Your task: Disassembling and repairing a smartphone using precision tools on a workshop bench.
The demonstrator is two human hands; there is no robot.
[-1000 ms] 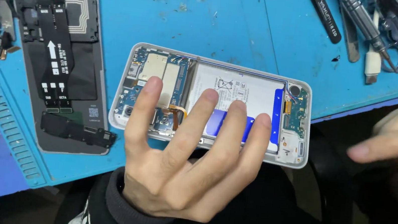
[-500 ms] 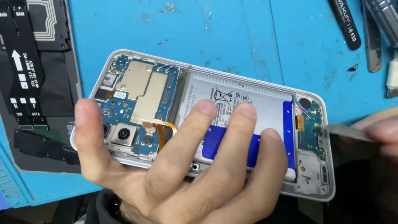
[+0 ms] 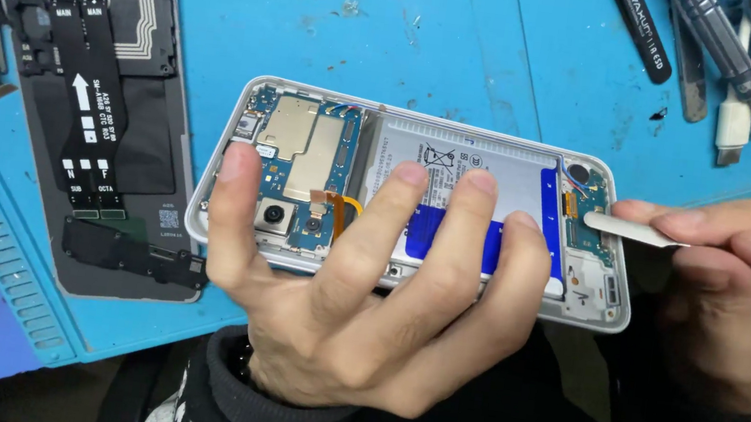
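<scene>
Smartphone point(image 3: 415, 197), opened with its back removed, is lying on the blue work mat point(image 3: 255, 24) near the front edge, its long side running left to right. Going left to right: the detached back cover assembly point(image 3: 92, 109), dark with a coil and flex labels showing, is lying face up at the far left, just beside the phone and not touching it. The left hand point(image 3: 354, 304) is pressing down on the phone, thumb on the left end near the camera modules point(image 3: 284, 219), three fingers spread across the white battery point(image 3: 464, 193) and its blue pull tab; it is bracing flat rather than closing around anything. The phone is now sitting further right and nearer in the view than in the pictures from a second and half a second ago, and the circuit board point(image 3: 302, 150) is more fully exposed as the fingers are resting lower.

The right hand point(image 3: 739, 284) is pinching a thin flat metal pry tool point(image 3: 636, 231) between thumb and forefinger. A second ago this hand was empty and well off to the right; now the tool's tip is touching the small lower board point(image 3: 589, 218) at the phone's right end, beside a connector. My judgement: prying at that connector is just beginning, and nothing there appears lifted yet. Tweezers, a black pry bar and scissors point(image 3: 748, 56) are lying at the far right, untouched.
</scene>
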